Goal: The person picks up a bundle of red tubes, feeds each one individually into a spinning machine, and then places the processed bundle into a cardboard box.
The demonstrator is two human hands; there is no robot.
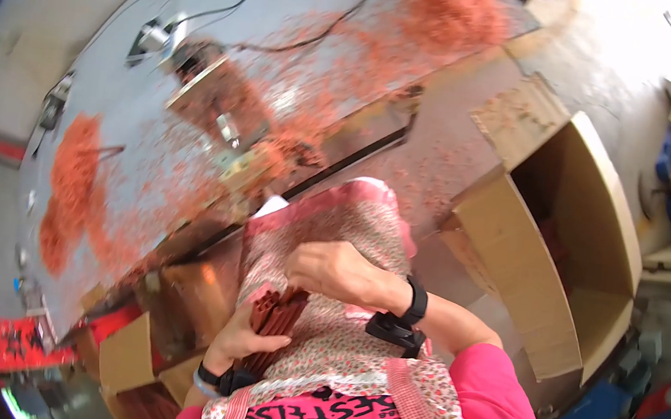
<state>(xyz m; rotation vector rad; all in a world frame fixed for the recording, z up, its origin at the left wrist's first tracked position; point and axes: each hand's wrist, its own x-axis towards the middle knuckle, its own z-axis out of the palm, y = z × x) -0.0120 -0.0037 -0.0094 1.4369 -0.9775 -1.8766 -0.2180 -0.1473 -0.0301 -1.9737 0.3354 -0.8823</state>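
Observation:
Over my lap, my left hand (pixel 236 339) is wrapped round a bundle of thin red-brown sticks (pixel 277 319), with the thumb across its near side. The sticks lie side by side, tilted, and their ends show at the top. Just above those ends is my right hand (pixel 332 267), its fingers curled closed and pointing left. Whatever those fingers hold, if anything, is hidden. Under both hands spreads a flowered apron (pixel 367 227) with pink checked trim.
Beyond my lap, a grey table (pixel 124 154) carries a small machine (pixel 226 100), cables and orange-red piles (pixel 457 14) of fine bits. An open cardboard box (pixel 531 280) stands at right. Another carton (pixel 131 352) sits at lower left.

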